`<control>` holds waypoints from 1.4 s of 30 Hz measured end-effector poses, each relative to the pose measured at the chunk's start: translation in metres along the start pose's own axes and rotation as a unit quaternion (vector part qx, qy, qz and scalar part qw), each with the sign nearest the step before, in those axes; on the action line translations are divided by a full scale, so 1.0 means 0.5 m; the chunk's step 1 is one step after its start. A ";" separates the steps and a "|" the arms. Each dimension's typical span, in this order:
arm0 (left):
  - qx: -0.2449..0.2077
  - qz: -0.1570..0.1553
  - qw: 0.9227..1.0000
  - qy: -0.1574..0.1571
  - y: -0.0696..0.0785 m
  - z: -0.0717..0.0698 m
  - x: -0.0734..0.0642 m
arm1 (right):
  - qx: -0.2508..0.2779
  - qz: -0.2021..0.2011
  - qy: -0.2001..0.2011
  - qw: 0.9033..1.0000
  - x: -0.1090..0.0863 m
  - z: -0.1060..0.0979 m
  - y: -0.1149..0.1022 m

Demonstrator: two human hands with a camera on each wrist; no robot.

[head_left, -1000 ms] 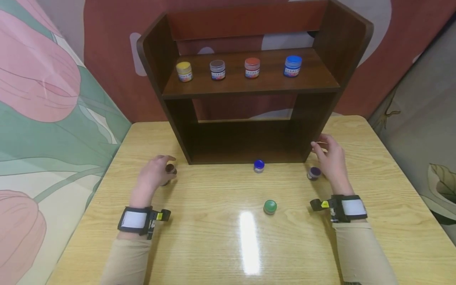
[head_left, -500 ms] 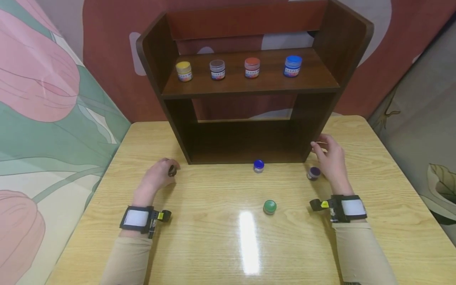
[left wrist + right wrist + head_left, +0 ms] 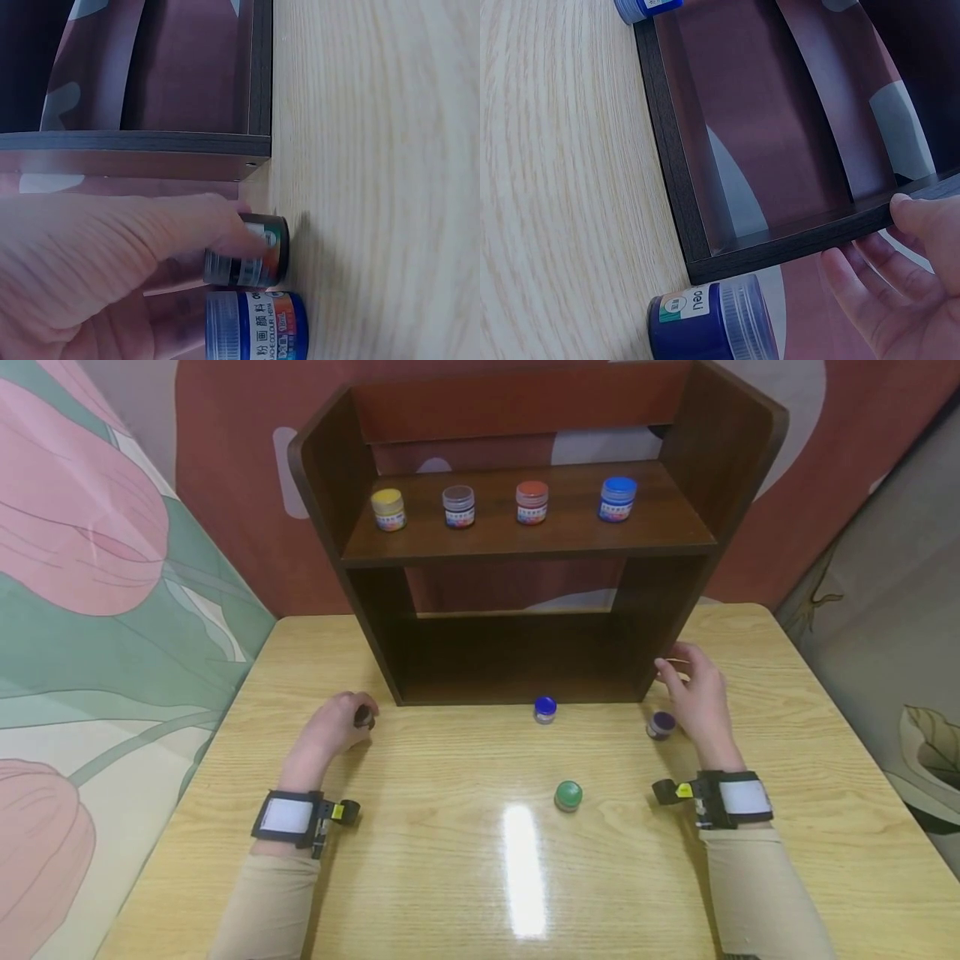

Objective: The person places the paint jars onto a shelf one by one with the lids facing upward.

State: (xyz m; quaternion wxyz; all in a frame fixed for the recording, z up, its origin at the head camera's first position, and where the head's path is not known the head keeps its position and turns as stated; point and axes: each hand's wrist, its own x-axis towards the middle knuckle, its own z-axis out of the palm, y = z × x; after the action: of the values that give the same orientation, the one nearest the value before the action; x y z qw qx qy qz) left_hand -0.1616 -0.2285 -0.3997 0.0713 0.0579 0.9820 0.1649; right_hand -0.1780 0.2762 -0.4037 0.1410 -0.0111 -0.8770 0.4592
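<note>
My left hand [image 3: 333,725], at the left of the rack, grips a small dark paint jar [image 3: 363,717]. Its thumb lies across the jar's label in the left wrist view, with the far fingers partly hidden. Close by that jar is a blue paint jar [image 3: 259,326], hidden by the hand in the head view. On the other side, my right hand [image 3: 696,697] holds the right side panel of a dark brown wooden rack [image 3: 528,556], thumb at the front edge and fingers along the outer face. A purple-lidded paint jar [image 3: 661,725] stands beside this hand.
On the rack's upper shelf stand a yellow jar [image 3: 388,510], a dark-lidded jar [image 3: 459,507], a red jar [image 3: 532,502] and a blue jar [image 3: 617,499]. A blue-lidded jar [image 3: 545,710] sits before the rack, a green-lidded jar [image 3: 568,796] nearer on the table [image 3: 435,860].
My left hand has shifted slightly right and its fingers have closed round the dark jar. The right hand stays on the rack's side panel, and the other jars stand as before.
</note>
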 end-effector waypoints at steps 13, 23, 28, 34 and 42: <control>0.040 -0.003 0.999 0.017 0.004 -0.001 0.001 | -0.003 0.008 -0.005 1.000 0.000 -0.003 -0.002; 0.012 -0.015 1.000 0.000 0.008 0.000 -0.003 | 0.000 0.002 0.002 1.000 0.001 0.001 -0.001; -0.007 0.004 1.000 0.006 0.014 0.003 -0.008 | -0.002 -0.001 0.005 1.000 0.000 0.002 -0.001; -0.005 0.037 0.999 0.037 0.019 0.007 -0.010 | -0.007 -0.005 0.007 1.000 0.000 0.002 -0.002; 0.006 0.061 0.996 0.059 0.022 0.010 -0.013 | -0.005 -0.007 0.011 1.000 0.002 0.004 0.001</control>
State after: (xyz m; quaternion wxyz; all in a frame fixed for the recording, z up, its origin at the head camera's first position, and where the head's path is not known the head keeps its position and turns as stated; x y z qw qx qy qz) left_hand -0.1533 -0.2176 -0.4001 0.0026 0.1081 0.9801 0.1666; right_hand -0.1796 0.2751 -0.4047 0.1533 -0.0107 -0.8779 0.4536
